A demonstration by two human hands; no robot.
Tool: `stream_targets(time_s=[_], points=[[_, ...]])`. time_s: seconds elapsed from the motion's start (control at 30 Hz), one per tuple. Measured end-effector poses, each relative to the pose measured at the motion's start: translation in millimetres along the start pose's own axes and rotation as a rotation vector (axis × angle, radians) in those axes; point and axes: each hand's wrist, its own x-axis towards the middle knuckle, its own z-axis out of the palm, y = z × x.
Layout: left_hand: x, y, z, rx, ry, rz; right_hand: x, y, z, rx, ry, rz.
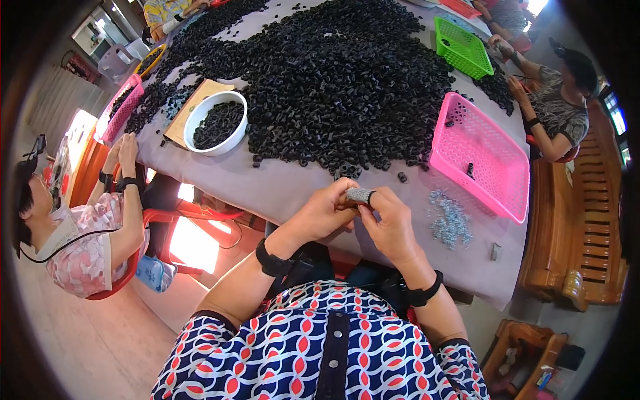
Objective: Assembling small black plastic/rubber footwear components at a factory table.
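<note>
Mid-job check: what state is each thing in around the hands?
Left hand: fingers bent, grip unclear
Right hand: fingers bent, near the left
Grey piece: between the hands; worn or held, unclear
Black pieces: loose, heaped
White bowl: upright, holding black pieces
Pink basket at right: upright, a few black pieces inside
Pink basket at left: holding black pieces
Green basket: upright, contents unclear
Pale blue bits: loose, in a patch
</note>
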Motion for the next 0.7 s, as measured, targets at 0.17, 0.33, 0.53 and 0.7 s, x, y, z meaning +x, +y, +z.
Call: stream_targets(time_s=[0.17, 0.33, 0.53, 0.7], points=[[0.5, -1.0, -1.1, 0.052, 0.03, -0.027, 5.0, 5.9, 0.4, 0.191, -0.045, 0.173], [2.1, -1.2, -5.7, -0.083, 0.029, -0.006, 6.6, 0.3, -3.5, 0.175, -0.065, 0.212], [-0.8, 4.3, -11.2, -0.102, 0.014, -0.001, -0.8, -10.3, 13.2, -0.041, -0.075, -0.014], [-1.6, 12.8, -2.7, -0.102, 0.042, 0.001, -2.8, -11.9, 12.8, -0.124, 0.017, -0.032]])
